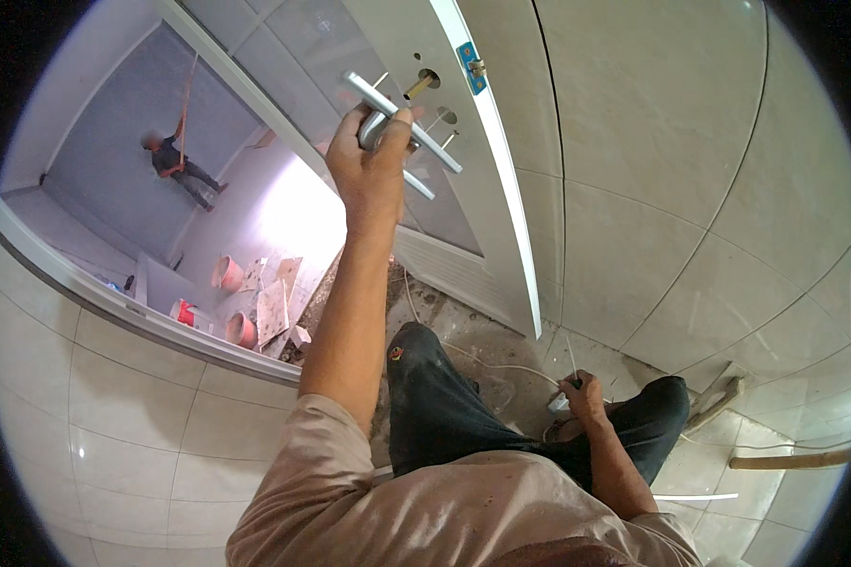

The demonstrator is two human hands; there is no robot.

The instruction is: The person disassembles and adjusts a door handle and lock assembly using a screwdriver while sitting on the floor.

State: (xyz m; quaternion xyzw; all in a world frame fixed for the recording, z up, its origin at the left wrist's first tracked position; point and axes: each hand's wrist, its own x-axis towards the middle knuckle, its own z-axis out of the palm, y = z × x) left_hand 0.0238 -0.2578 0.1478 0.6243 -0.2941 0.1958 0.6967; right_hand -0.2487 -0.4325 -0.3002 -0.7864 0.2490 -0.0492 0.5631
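My left hand is raised in front of the white door, closed round a silver door handle with a long backplate. Thin posts stick out of the plate toward the door, and the plate stands slightly off its face. Beside it, a brass lock cylinder pokes from a round hole in the door. A latch with a blue-covered plate sits in the door's edge. Low by my right knee, my right hand grips a screwdriver, its thin shaft pointing up.
A pale cable runs over the dirty floor. Wooden pieces lie at the right by the tiled wall. Through the doorway stand buckets and broken boards; farther off, a person holds a long pole.
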